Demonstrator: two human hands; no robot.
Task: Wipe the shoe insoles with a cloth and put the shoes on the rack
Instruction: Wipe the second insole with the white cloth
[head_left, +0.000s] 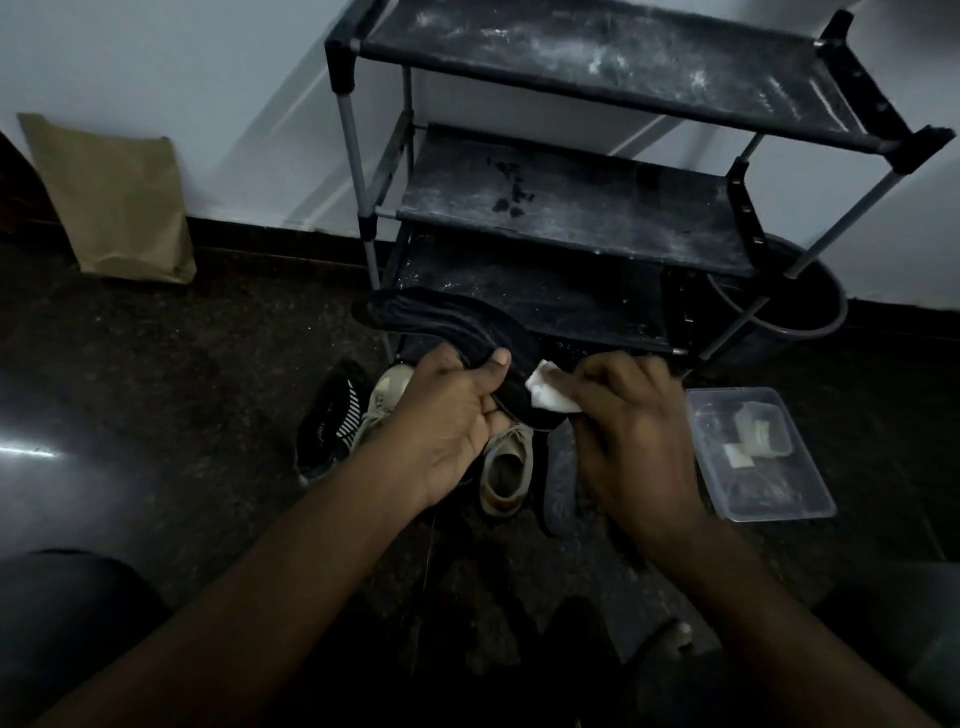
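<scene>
Two hands busy just in front of rack (571, 208), low by its bottom shelf. Left hand (452, 421) curled round black insole (436, 317), thumb clamped on top. Right hand (628, 415) pinched white cloth (548, 392), pressed onto insole. Beige shoes (506, 467) and striped shoe (332, 415) sat on floor in front of rack. Clear plastic box (789, 512) front-right of rack, paper bag (119, 202) well left of rack against wall.

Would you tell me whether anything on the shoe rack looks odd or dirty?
Yes: the top shelf is smeared with whitish dust, and the middle shelf bears a cluster of dark blotches near its centre.
</scene>
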